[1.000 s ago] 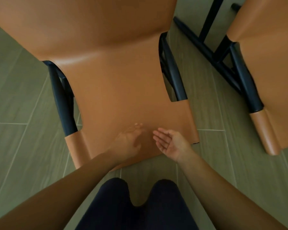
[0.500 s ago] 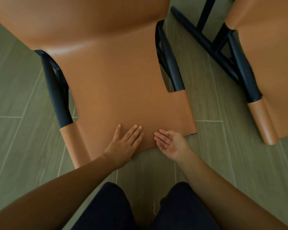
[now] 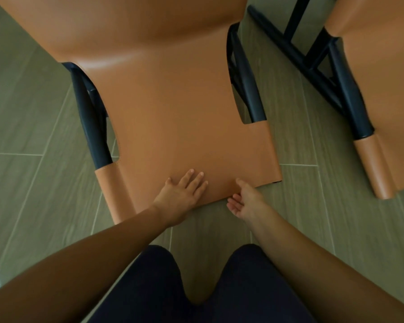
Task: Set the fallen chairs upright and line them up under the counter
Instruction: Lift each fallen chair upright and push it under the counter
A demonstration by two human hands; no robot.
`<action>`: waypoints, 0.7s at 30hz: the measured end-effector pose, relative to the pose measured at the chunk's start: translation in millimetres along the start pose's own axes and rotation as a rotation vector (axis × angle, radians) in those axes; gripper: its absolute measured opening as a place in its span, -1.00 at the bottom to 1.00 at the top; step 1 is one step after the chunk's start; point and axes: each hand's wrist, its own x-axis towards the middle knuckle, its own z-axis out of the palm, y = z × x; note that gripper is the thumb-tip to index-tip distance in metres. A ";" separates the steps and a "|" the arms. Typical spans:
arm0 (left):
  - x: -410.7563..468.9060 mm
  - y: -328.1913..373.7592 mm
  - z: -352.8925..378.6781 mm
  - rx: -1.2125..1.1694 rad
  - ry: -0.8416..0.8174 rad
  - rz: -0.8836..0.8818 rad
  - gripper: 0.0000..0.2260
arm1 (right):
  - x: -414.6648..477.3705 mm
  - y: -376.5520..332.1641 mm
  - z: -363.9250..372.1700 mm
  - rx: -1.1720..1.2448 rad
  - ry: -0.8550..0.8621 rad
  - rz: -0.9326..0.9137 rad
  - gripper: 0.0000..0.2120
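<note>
Smooth tan leather chair (image 3: 173, 113) under flat left hand (image 3: 180, 194); right hand (image 3: 245, 201) cupped, grip wide.

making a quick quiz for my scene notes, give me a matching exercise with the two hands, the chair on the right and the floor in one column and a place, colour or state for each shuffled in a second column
Column one
1. left hand
2. right hand
3. second chair
4. floor

Column two
A. palm up at the lower edge of the near chair
B. grey-green tiles
C. flat, palm down on the near chair's tan surface
D. cut off by the right edge of the view

Pairs: 1-C, 2-A, 3-D, 4-B
</note>
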 end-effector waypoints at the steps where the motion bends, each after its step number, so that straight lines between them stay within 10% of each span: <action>1: -1.3 0.7 -2.3 -0.008 -0.010 0.002 -0.26 | -0.7 -0.7 1.1 0.000 -0.002 0.006 -0.70; 21: -28.1 -4.8 0.8 -0.085 -0.029 0.020 -0.39 | -19.2 13.1 12.2 0.359 -0.141 0.055 -0.60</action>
